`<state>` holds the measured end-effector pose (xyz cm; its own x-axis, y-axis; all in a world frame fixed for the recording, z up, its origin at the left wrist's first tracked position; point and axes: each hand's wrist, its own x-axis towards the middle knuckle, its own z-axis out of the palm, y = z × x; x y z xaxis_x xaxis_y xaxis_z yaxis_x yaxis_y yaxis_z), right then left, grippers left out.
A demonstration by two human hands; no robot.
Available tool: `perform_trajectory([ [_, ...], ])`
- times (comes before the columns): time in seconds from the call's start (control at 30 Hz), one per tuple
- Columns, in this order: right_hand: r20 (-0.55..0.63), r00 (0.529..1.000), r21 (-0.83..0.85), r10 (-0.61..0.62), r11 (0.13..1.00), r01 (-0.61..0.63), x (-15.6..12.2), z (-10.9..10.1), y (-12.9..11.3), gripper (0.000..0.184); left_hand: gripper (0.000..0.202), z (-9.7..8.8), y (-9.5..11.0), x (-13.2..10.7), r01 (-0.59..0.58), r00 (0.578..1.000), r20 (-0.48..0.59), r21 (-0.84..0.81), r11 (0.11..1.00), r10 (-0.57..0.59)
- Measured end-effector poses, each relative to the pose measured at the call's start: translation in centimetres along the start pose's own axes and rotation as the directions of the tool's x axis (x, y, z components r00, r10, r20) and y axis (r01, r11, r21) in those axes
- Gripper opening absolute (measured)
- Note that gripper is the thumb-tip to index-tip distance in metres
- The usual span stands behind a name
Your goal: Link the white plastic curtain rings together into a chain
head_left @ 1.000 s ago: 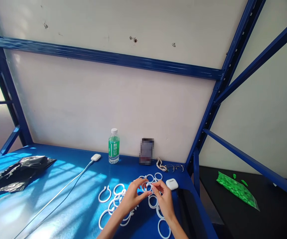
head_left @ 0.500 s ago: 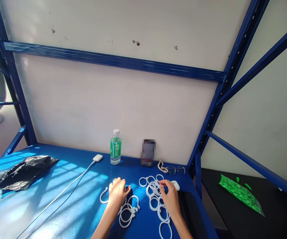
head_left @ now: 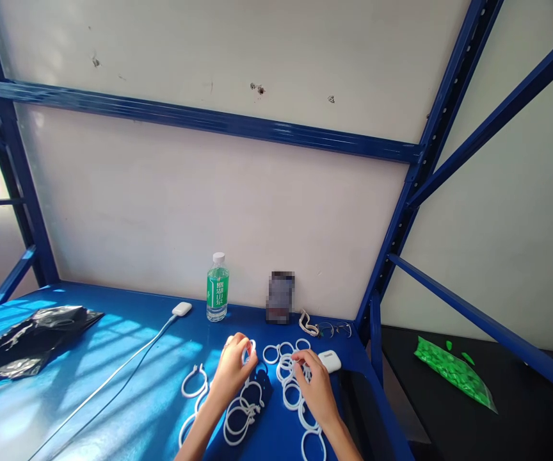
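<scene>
Several white plastic rings (head_left: 288, 378) lie scattered on the blue shelf top (head_left: 127, 384). My left hand (head_left: 232, 372) is closed, pinching one white ring (head_left: 248, 351) lifted just above the shelf, with a linked bunch of rings (head_left: 240, 413) below it. My right hand (head_left: 313, 387) rests on the loose rings at the right, fingers bent and touching them; whether it grips one I cannot make out. A single open ring (head_left: 194, 381) lies left of my left hand.
A green-labelled water bottle (head_left: 217, 287) and a dark blurred object (head_left: 280, 296) stand by the back wall. A white charger and cable (head_left: 180, 310), a white earbud case (head_left: 329, 361), glasses (head_left: 336, 330), black bag (head_left: 22, 339), green bag (head_left: 452, 371) on the black side surface.
My hands came apart from a shared ring and dropped to the shelf. Since then my left hand has lifted one ring; my right stays on the loose rings.
</scene>
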<state>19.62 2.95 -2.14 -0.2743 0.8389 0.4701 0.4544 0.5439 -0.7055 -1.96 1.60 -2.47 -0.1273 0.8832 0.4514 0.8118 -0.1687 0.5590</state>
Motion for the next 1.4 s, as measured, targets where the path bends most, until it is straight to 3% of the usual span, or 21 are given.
perform_trajectory([
  [0.13,-0.142,0.986,-0.161,0.092,0.98,-0.114,0.3,-1.3,1.5,0.026,0.016,0.2,-0.3,0.1,-0.004,0.996,-0.091,-0.137,0.991,-0.008],
  [0.33,-0.034,0.99,-0.421,0.137,0.896,-0.138,0.7,-3.0,3.9,0.033,0.017,0.2,-0.8,0.2,0.043,0.996,-0.07,-0.211,0.977,-0.059],
  [0.73,-0.067,0.968,-0.618,0.242,0.752,-0.23,1.3,-6.7,8.5,0.03,0.019,0.2,-0.6,0.2,0.02,0.996,-0.077,-0.181,0.983,-0.034],
  [0.93,-0.216,0.917,-0.715,0.335,0.585,-0.382,0.9,-7.7,10.5,0.034,0.02,0.1,-0.6,0.3,0.009,0.995,-0.099,-0.191,0.982,-0.028],
  [1.07,-0.213,0.898,-0.708,0.385,0.572,-0.413,0.8,-8.1,11.4,0.033,0.02,0.1,-0.7,0.2,0.004,0.993,-0.118,-0.197,0.98,-0.028],
  [1.17,-0.317,0.873,-0.682,0.371,0.55,-0.482,1.2,-8.8,11.6,0.033,0.02,0.2,-0.8,0.2,0.013,0.99,-0.132,-0.202,0.979,-0.041],
  [1.23,-0.416,0.851,-0.623,0.32,0.581,-0.523,1.5,-9.5,10.7,0.034,0.02,0.2,-0.8,0.3,0.022,0.989,-0.141,-0.201,0.979,-0.051],
  [1.27,-0.467,0.848,-0.581,0.249,0.636,-0.507,1.6,-9.8,9.7,0.037,0.02,0.3,-0.9,0.3,0.027,0.988,-0.144,-0.199,0.98,-0.056],
  [1.33,-0.57,0.817,-0.469,0.086,0.782,-0.41,1.2,-10.0,6.9,0.047,0.02,0.3,-0.9,0.4,0.04,0.987,-0.146,-0.192,0.981,-0.069],
  [1.4,-0.538,0.842,-0.326,0.033,0.913,-0.244,-0.5,-9.1,3.1,0.049,0.019,0.3,-0.9,0.5,0.052,0.986,-0.144,-0.188,0.981,-0.08],
])
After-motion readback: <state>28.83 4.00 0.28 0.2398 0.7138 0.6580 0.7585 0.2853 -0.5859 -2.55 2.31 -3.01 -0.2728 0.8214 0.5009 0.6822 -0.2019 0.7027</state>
